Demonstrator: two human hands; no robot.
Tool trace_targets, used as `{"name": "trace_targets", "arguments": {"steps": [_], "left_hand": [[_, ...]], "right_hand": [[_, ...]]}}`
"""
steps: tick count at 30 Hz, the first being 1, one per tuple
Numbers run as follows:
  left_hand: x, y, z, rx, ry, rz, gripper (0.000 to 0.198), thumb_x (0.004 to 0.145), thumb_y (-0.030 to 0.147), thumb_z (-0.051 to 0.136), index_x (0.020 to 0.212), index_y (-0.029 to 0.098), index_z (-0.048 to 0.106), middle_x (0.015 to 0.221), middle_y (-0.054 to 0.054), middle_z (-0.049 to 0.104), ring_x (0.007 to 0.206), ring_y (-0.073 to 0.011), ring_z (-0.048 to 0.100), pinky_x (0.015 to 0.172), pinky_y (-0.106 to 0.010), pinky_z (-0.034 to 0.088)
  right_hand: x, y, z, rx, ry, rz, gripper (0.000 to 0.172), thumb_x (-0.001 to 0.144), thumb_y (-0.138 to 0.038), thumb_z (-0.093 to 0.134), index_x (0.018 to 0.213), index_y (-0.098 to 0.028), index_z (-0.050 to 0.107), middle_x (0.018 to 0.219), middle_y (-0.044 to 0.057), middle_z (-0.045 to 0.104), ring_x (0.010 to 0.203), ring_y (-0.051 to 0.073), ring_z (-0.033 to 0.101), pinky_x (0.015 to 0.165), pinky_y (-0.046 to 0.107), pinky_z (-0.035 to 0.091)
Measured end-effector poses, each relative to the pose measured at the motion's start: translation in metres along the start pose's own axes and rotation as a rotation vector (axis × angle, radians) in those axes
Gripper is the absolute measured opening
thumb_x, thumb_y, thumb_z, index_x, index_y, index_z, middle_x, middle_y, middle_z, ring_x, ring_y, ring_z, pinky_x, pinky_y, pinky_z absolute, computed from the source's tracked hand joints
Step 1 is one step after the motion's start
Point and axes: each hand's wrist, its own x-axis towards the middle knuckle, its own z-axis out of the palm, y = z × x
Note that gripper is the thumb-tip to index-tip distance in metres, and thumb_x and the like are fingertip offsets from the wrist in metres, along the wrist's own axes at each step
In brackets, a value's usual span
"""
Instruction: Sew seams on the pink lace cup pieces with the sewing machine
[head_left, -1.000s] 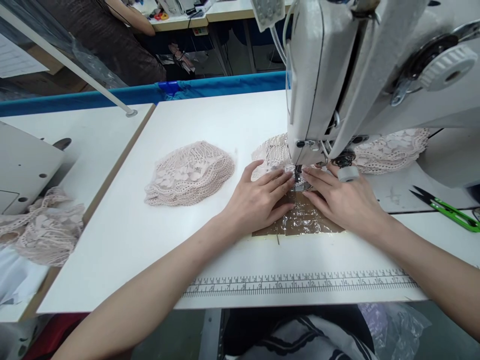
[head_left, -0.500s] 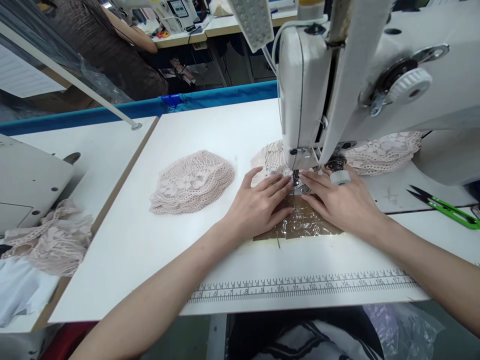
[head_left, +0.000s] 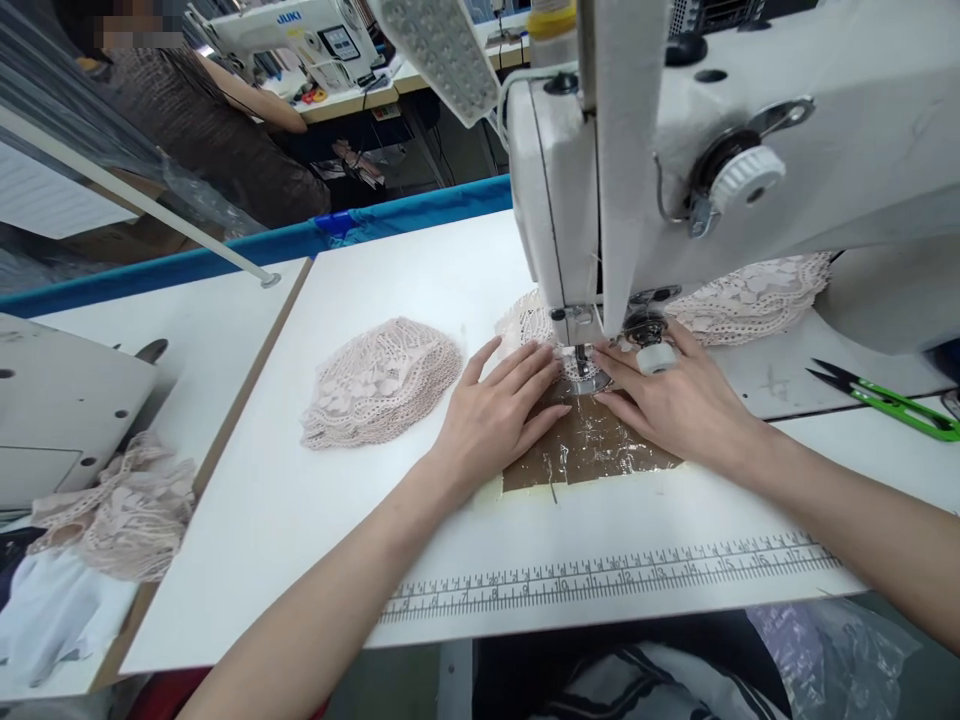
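My left hand (head_left: 495, 410) lies flat, fingers spread, pressing a piece of pale pink lace (head_left: 529, 322) down just left of the needle of a white sewing machine (head_left: 675, 160). My right hand (head_left: 675, 400) lies flat on the other side, fingertips at the presser foot (head_left: 581, 362). Both hands rest over a patch of brown shiny tape (head_left: 589, 450) on the table. Where the lace passes under the foot is partly hidden by the machine head.
A stack of pink lace pieces (head_left: 379, 380) lies to the left, another (head_left: 750, 295) behind the machine arm, more lace (head_left: 124, 510) at the far left. Green thread snips (head_left: 892, 402) lie at right. A printed ruler (head_left: 600, 580) runs along the table's front edge. Another person (head_left: 202, 120) sits beyond.
My hands have stayed at the needle. The head camera has tilted up and shifted, so the machine and table sit lower and more to the left in view.
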Motion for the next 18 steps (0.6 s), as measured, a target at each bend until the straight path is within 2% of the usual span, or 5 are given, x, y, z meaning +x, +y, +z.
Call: {"name": "trace_targets", "arguments": {"steps": [4, 7, 11, 15, 18], "left_hand": [[-0.004, 0.005, -0.008, 0.061, 0.092, 0.036, 0.031, 0.095, 0.039, 0.051, 0.111, 0.016, 0.064, 0.098, -0.006, 0.074, 0.077, -0.019, 0.069, 0.079, -0.04, 0.047], [-0.006, 0.009, -0.014, -0.016, 0.213, 0.035, 0.014, 0.093, 0.027, 0.054, 0.092, 0.02, 0.066, 0.062, 0.004, 0.068, 0.048, -0.0104, 0.056, 0.056, -0.031, 0.039], [-0.003, 0.008, -0.014, -0.061, 0.174, 0.043, 0.012, 0.09, 0.024, 0.058, 0.099, 0.021, 0.065, 0.091, -0.001, 0.073, 0.081, -0.016, 0.067, 0.073, -0.034, 0.045], [-0.001, 0.005, -0.01, -0.115, 0.164, 0.062, 0.01, 0.09, 0.023, 0.057, 0.096, 0.021, 0.065, 0.083, 0.002, 0.073, 0.073, -0.0142, 0.066, 0.075, -0.035, 0.045], [0.0, 0.002, -0.008, -0.136, 0.142, 0.101, 0.018, 0.091, 0.018, 0.055, 0.107, 0.02, 0.063, 0.104, -0.003, 0.072, 0.095, -0.0169, 0.066, 0.087, -0.037, 0.046]], "right_hand": [[-0.001, 0.001, -0.004, 0.016, 0.05, -0.017, 0.034, 0.095, -0.03, 0.049, 0.119, -0.012, 0.064, 0.107, 0.012, 0.071, 0.117, 0.027, 0.056, 0.109, 0.05, 0.031], [-0.004, -0.002, -0.007, 0.026, 0.087, -0.038, 0.03, 0.092, -0.018, 0.049, 0.117, -0.012, 0.065, 0.101, 0.011, 0.073, 0.114, 0.027, 0.058, 0.105, 0.049, 0.036], [-0.007, -0.01, -0.009, 0.106, 0.081, -0.134, 0.04, 0.084, 0.0, 0.045, 0.116, -0.012, 0.065, 0.109, 0.009, 0.071, 0.101, 0.021, 0.063, 0.091, 0.037, 0.046], [-0.009, -0.017, -0.012, 0.041, 0.142, -0.185, 0.032, 0.083, 0.002, 0.045, 0.088, -0.015, 0.071, 0.098, 0.005, 0.072, 0.088, 0.018, 0.064, 0.083, 0.033, 0.046], [-0.01, -0.022, -0.013, -0.014, 0.171, -0.129, 0.03, 0.084, 0.001, 0.045, 0.089, -0.014, 0.07, 0.097, 0.006, 0.072, 0.084, 0.018, 0.063, 0.083, 0.033, 0.046]]}}
